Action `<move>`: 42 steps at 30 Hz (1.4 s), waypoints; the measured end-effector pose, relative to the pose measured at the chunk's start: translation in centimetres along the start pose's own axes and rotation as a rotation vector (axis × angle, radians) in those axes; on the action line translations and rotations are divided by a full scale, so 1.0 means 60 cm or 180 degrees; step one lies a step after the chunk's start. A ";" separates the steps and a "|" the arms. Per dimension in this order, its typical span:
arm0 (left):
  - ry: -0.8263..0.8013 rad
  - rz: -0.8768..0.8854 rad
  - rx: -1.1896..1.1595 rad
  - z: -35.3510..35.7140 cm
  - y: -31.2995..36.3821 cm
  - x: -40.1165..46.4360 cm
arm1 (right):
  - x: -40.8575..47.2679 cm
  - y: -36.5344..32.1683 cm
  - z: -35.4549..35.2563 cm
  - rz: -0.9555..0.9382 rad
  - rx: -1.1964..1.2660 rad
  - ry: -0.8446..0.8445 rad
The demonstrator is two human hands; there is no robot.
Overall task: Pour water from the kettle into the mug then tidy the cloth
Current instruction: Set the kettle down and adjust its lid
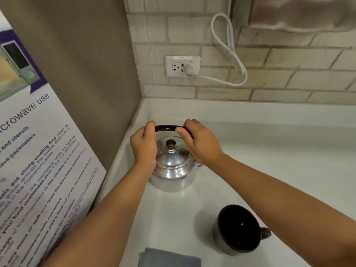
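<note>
The left hand [143, 146] and right hand [200, 143] are both gripping the black arched handle [166, 128] of the shiny round steel kettle [173, 170] sitting on the white worktop [269, 170].

shiny steel kettle [173, 168] upright, lid on, in the counter corner; dark mug [238, 228] nearer right; grey folded cloth [169, 258] at the near edge.

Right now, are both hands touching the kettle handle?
Touching. The head view shows the left hand and right hand each wrapped around an end of the black handle above the kettle.

Silver kettle [173, 170], black-lined mug [238, 227], grey cloth [169, 258], white counter [269, 160].
</note>
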State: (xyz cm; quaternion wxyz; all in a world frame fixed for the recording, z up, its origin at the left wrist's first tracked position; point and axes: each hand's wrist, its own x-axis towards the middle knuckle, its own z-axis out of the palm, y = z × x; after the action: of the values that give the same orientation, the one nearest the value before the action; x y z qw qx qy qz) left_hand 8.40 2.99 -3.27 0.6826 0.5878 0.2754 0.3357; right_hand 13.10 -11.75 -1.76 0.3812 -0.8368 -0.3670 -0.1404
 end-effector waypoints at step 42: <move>-0.0963 0.1850 0.2480 -0.085 0.066 -0.186 | -0.163 -0.076 -0.149 0.0850 -0.0182 0.0152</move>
State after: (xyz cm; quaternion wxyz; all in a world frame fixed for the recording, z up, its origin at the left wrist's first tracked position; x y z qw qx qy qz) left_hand -3.02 -2.25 -0.40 0.3233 0.8931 0.1033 0.2951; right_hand 3.44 -21.34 1.65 0.3811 -0.8852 -0.2390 -0.1187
